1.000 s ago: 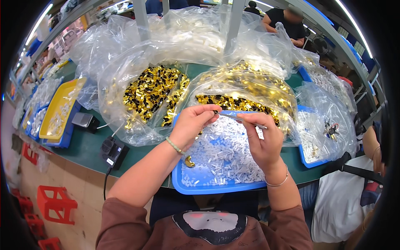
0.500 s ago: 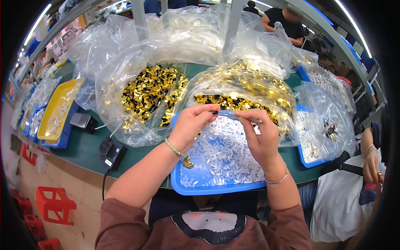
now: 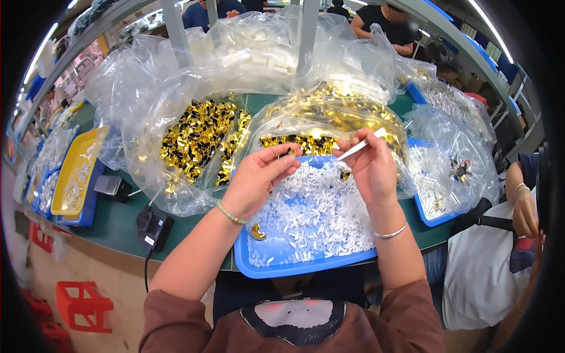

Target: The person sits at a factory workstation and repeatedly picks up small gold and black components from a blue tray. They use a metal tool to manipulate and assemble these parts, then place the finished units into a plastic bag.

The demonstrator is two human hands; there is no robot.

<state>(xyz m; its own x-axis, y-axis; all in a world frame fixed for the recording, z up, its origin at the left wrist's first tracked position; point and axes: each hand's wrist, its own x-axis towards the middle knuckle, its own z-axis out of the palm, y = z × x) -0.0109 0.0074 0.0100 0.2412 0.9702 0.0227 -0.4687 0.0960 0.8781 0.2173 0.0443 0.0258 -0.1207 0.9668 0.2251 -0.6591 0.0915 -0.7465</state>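
Between the thumb and fingertips of my left hand (image 3: 250, 182) is a small black-and-gold piece (image 3: 291, 152), mostly covered by the fingers. My right hand (image 3: 376, 173) is closed around slim, pale tweezers (image 3: 360, 146), tilted with the thin tip toward the left hand and apart from the piece. Both hands hover above the far part of a blue tray (image 3: 306, 271) strewn with tiny white plastic parts (image 3: 329, 206). A curved gold piece (image 3: 258, 232) lies in the tray by my left wrist.
Beyond the tray, clear plastic bags hold heaps of gold-and-black pieces (image 3: 200, 132). A yellow tray (image 3: 65, 200) stands at left, near a black power adapter (image 3: 154, 228). Another blue tray (image 3: 438, 220) sits at right, beside a co-worker's hand (image 3: 524, 212). Metal posts (image 3: 307, 41) rise behind.
My hands have drawn apart. The right hand has lifted the tweezers away from the piece and turned them to a steeper slant. The left hand keeps its pinch, and the whole view has shifted slightly.
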